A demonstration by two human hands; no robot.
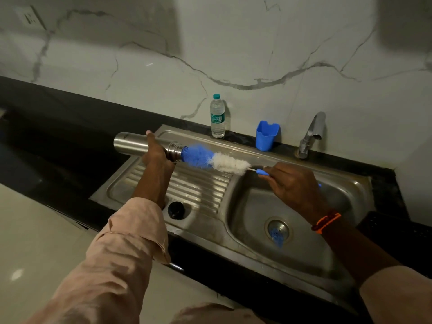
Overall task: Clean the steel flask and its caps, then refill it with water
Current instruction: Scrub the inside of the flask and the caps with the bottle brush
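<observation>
My left hand [157,152] grips the steel flask [131,143] near its threaded neck and holds it sideways above the draining board, mouth pointing right. A bottle brush [215,160] with blue and white bristles has its blue tip at the flask's mouth. My right hand [289,183] holds the brush by its blue handle over the sink basin [252,206]. A black cap [176,209] lies on the draining board below my left forearm.
A plastic water bottle [217,116] and a blue plastic holder [267,135] stand on the ledge behind the sink. The tap [312,134] rises at the back right. Something blue sits in the drain [277,231]. Black counter [58,127] extends left.
</observation>
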